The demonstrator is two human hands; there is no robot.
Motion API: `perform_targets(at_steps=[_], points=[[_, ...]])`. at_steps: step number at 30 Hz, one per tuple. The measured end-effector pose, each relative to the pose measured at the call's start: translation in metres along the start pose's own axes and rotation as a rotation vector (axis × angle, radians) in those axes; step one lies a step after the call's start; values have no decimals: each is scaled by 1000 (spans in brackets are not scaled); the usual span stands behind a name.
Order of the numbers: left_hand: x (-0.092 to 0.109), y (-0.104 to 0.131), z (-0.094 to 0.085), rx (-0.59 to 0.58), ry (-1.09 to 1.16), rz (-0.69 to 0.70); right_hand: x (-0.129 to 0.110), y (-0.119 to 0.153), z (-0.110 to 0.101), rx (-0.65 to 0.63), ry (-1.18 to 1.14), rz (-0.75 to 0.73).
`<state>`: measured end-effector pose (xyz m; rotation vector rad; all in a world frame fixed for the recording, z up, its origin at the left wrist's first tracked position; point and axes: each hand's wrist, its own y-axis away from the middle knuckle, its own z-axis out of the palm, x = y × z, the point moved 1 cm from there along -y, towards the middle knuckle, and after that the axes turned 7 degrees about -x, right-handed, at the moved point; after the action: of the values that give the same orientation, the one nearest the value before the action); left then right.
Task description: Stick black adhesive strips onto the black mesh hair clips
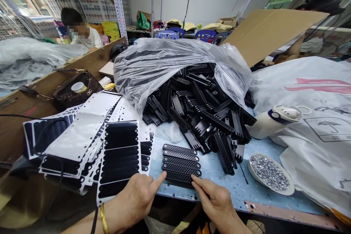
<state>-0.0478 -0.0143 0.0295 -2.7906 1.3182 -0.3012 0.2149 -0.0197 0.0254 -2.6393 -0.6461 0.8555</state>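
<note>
Several slim black bars (181, 160) with rounded ends and a crosshatched top lie side by side on the blue table. Small silver dots show at some of their ends. My left hand (137, 193) is at the left end of the nearest black strip (178, 178), its index finger stretched onto it, the other fingers curled and the thumb hidden. At that strip's right end, my right hand (215, 197) pinches with thumb and index finger. Whether this strip is loose or part of a bar I cannot tell. Sheets of black rounded strips (120, 157) lie left of the bars.
Behind the row, a clear plastic bag (153, 58) spills many black pieces (197, 106). A bowl (290, 189) of small shiny metal parts and a tilted white bottle (274, 120) are on the right. A brown handbag (79, 87) sits left. Another person (87, 36) is beyond.
</note>
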Motion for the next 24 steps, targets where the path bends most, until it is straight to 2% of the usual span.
perform_targets(at_steps=[3, 6, 11, 14, 19, 24], points=[[1, -2, -2, -13, 1, 6, -1, -1, 0, -8, 0, 14], [1, -6, -2, 27, 45, 15, -1, -1, -1, -7, -10, 32], [-5, -15, 5, 172, 456, -129, -1, 0, 1, 6, -34, 44], [-8, -24, 8, 249, 523, -165, 0, 1, 3, 16, -33, 47], [-9, -37, 8, 209, 649, -248, 1, 3, 5, 30, -52, 64], [-10, -41, 8, 172, 735, -411, 1, 2, 5, 30, -51, 66]])
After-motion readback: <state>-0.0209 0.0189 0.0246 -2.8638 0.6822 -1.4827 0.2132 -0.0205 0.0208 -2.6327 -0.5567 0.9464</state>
